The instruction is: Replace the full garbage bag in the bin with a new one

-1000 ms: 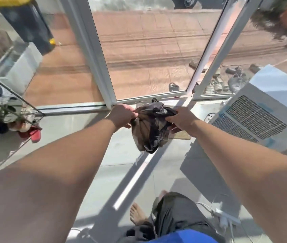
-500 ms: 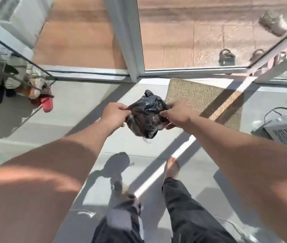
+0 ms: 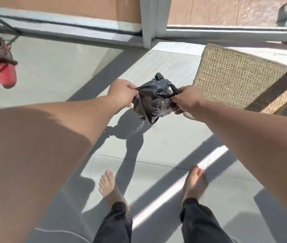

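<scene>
A small black garbage bag, bunched and crumpled, hangs in the air above the grey floor, held between both hands. My left hand pinches its left edge. My right hand grips its right side near a twisted loop of plastic. The bag's shadow falls on the tiles just below it. No bin shows in this view.
A woven doormat lies on the floor to the right of the bag. A white window frame runs along the far side. A wire rack with a red slipper stands at far left. My bare feet stand below on grey tiles.
The view has tilted further down towards the floor and my feet. Both hands keep hold of the black bag, which now looks stretched a little wider between them.
</scene>
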Action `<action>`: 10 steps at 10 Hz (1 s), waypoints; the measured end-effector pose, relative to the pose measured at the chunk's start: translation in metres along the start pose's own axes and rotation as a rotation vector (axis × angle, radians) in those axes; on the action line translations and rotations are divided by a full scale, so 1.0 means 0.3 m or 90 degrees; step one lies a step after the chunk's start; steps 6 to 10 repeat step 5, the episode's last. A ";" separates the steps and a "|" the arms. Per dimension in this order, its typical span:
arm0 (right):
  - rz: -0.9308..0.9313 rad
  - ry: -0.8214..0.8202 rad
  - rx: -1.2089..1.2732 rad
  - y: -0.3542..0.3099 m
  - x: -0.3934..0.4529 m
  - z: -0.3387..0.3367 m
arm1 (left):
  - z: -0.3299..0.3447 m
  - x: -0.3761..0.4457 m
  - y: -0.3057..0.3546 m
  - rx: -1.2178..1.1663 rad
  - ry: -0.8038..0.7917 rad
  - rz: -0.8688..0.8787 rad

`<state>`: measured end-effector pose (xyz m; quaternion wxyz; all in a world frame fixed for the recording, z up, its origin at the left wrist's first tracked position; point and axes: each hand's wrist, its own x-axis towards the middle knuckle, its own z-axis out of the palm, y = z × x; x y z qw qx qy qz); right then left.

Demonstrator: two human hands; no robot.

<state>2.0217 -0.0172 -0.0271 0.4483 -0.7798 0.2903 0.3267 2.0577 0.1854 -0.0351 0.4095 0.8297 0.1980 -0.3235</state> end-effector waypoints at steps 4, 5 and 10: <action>-0.002 0.001 -0.057 0.112 0.227 0.194 | 0.103 0.212 -0.289 0.017 -0.003 -0.039; -0.039 0.015 -0.086 0.082 0.173 0.165 | 0.083 0.174 -0.230 0.023 0.013 -0.050; -0.039 0.015 -0.086 0.082 0.173 0.165 | 0.083 0.174 -0.230 0.023 0.013 -0.050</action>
